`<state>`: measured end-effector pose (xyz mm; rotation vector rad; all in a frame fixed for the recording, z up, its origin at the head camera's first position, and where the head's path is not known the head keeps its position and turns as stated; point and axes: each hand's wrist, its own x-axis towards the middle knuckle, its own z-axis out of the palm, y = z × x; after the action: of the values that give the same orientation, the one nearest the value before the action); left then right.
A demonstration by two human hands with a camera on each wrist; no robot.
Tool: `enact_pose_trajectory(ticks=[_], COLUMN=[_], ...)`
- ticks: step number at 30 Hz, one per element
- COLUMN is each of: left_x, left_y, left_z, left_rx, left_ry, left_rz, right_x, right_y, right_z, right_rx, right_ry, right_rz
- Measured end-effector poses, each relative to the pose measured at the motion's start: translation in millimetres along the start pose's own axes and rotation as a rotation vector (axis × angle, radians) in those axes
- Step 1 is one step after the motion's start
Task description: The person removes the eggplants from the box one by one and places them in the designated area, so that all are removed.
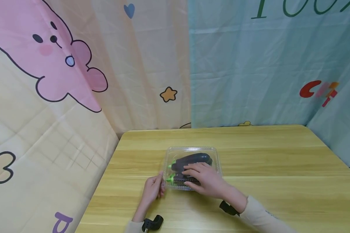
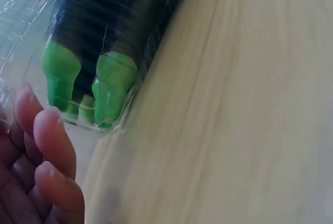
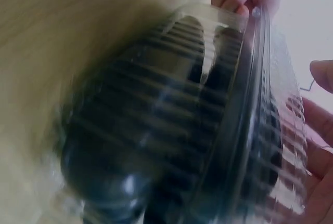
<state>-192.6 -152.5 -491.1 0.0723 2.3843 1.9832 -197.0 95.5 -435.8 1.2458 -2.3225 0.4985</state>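
Observed clear box [image 1: 192, 149] of eggplants [image 1: 192, 158] resting near centre of wooden bench [image 1: 268, 161]. Found left grip [image 1: 153, 189] pinching box edge at 8 o'clock, right grip [image 1: 207, 180] spread over top at 4. Judged as steadying step, likely calling next for firm hold and even pressure; cannot confirm fastening. Recorded printed curtains [image 1: 236, 74] beyond, 12 o'clock, pink cartoon figure [image 1: 32, 58] at 10.

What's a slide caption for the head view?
Left hand grips a clear container of eggplants at its edge; right hand rests on top.

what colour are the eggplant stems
Bright green; the stems show best in the left wrist view.
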Motion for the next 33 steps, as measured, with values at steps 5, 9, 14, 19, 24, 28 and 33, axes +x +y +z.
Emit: enact_pose_trajectory(ticks=[5,9,14,19,24,28,33], left_x=[-3.6,0.6,-0.2,-4.9,-5.8,-4.8,-4.8], left_y=[3.9,-7.7,0.3,18.2,22.1,18.2,16.4], left_z=[4.9,9.5,13.5,17.0,17.8,16.5,15.3], left_rx=[-0.072,-0.099,-0.132,-0.188,-0.214,-0.223,-0.224], left_ry=[0.024,0.067,0.088,0.091,0.098,0.081,0.064], left_rz=[0.015,0.023,0.001,0.011,0.004,0.033,0.024], right_x=[5.2,10.4,15.0,17.5,22.7,28.4,32.3], right_y=[-4.9,-6.8,-5.1,-3.6,-4.3,-5.5,-6.5], right_z=[6.0,12.1,18.1,21.8,26.8,30.5,37.4], right_rx=[0.019,0.039,0.04,0.017,0.001,-0.01,-0.047], right_ry=[-0.001,0.022,0.024,-0.006,-0.017,-0.007,0.002], right_rz=[-0.069,-0.115,-0.124,-0.08,-0.032,0.014,0.054])
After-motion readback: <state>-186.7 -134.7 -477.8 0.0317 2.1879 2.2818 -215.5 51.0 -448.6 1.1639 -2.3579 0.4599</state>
